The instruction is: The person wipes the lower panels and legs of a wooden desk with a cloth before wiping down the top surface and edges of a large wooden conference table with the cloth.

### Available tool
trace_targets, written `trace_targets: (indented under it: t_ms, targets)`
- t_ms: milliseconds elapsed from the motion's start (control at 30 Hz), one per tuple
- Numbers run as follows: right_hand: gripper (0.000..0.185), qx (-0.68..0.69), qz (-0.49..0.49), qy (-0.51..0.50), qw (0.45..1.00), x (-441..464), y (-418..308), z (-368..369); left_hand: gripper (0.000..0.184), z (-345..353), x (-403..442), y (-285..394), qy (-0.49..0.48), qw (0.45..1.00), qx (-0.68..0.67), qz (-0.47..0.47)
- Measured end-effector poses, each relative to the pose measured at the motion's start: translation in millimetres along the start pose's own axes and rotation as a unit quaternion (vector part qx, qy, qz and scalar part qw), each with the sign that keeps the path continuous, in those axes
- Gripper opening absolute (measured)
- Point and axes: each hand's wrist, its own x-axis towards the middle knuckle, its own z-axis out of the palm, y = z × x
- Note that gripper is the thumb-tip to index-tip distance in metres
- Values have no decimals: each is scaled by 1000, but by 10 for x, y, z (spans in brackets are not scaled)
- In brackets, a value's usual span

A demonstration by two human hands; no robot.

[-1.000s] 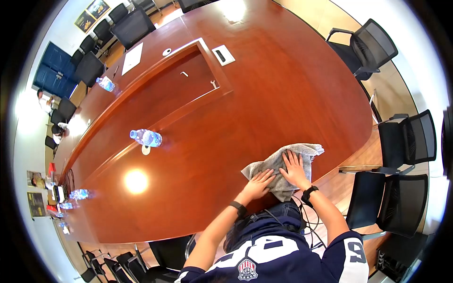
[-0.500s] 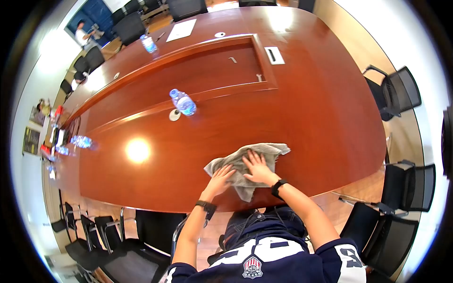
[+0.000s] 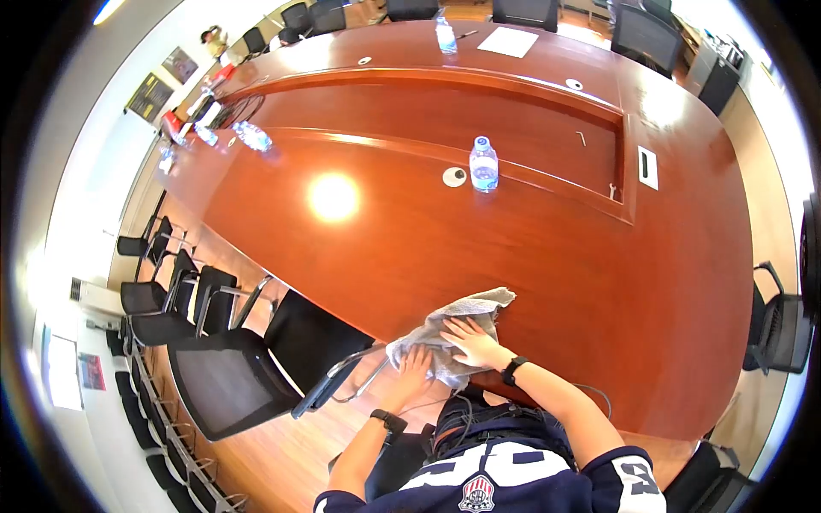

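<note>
A grey cloth (image 3: 481, 306) lies rumpled at the near edge of the glossy reddish-brown table (image 3: 590, 316), part of it hanging over the edge. My right hand (image 3: 472, 342) rests flat on the cloth with its fingers spread. Beside it, my left hand (image 3: 416, 366) lies on the cloth's lower left part, right at the table edge, fingers stretched out. Both wrists carry dark bands. Farther up the table stands an upright plastic water bottle (image 3: 484, 167), next to a round cable cover (image 3: 454, 177).
A black mesh chair (image 3: 235, 380) stands close to my left, its armrest near the table edge. More bottles (image 3: 252, 135) are at the far left, another bottle (image 3: 445, 36) at the back. White paper (image 3: 508, 41) lies across the table. A person (image 3: 218, 43) is in the far background.
My view has turned left, so the table and bottles appear shifted right. Both hands and the cloth have come to the table's near edge, close to the chair.
</note>
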Motion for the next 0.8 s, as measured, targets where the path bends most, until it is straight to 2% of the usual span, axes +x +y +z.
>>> trace_targets:
  t_ms: [67,233,267,333,400,467,567,667,800]
  targets:
    - [66,31,-7,-16,999,-110,118,-88,79,-10,80,18,-47,998,24,15]
    - [65,63,67,-28,995,-400,306,-256,86,63,477,47,-28,993,3,115]
    - [64,56,75,-10,996,-492,356,-297,81,-39,617,150,-62,992,0,111]
    - [64,62,121,17,991,-719,454,-419,82,-105,942,336,-96,987,-5,132]
    - [66,55,165,42,984,-1024,608,-540,82,-118,1256,608,-88,982,-4,170]
    - [66,94,234,91,963,-1419,673,-664,80,-105,1527,960,-116,972,0,204]
    - [68,63,325,118,936,-2143,674,-694,82,71,1807,1569,-135,949,15,284]
    - [72,79,422,154,890,-2894,461,-626,79,160,1852,2243,-161,911,28,379]
    - [76,74,535,172,824,-3647,-9,-281,82,641,1720,2803,-138,858,-28,494]
